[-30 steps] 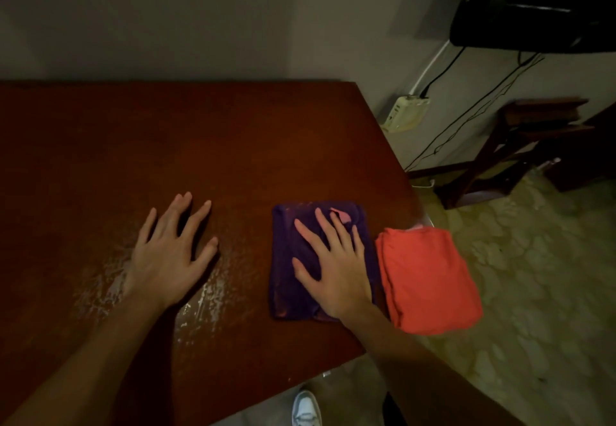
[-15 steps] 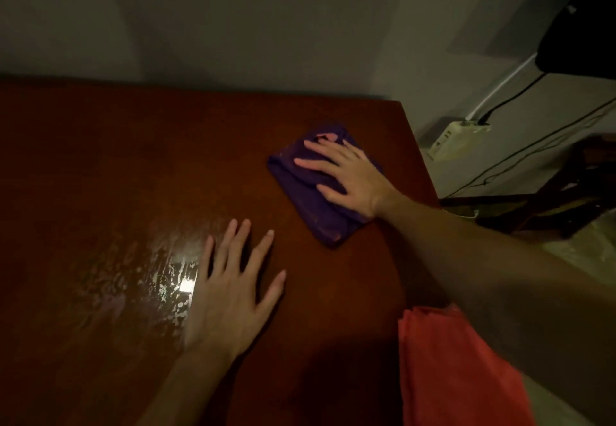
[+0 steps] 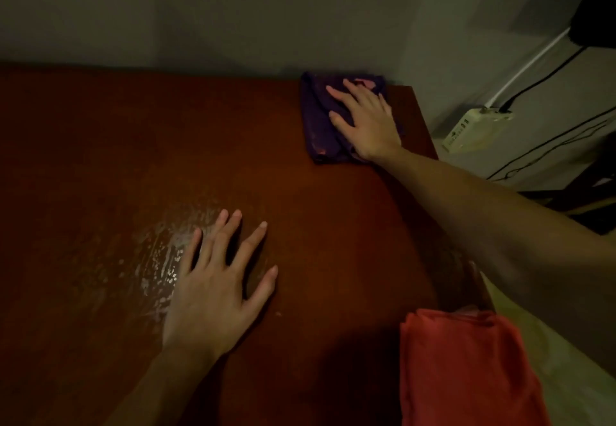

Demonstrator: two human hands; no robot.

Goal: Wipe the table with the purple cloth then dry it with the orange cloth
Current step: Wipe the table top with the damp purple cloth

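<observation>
Wiping is under way — the right hand (image 3: 368,125) presses flat, fingers straight, on the purple cloth (image 3: 320,125) at the desk's (image 3: 100,158) far right corner. The left hand (image 3: 213,292) rests spread on the wood beside a wet patch (image 3: 160,259) — likely the next place to sweep. The orange cloth (image 3: 466,375) waits untouched at the near right edge.

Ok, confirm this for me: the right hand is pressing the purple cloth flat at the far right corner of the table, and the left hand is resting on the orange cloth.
One part is wrong. In the head view the left hand lies flat on the bare table beside the wet streaks, not on the orange cloth, which sits untouched at the near right edge. The right hand does press the purple cloth flat at the far right corner.
</observation>
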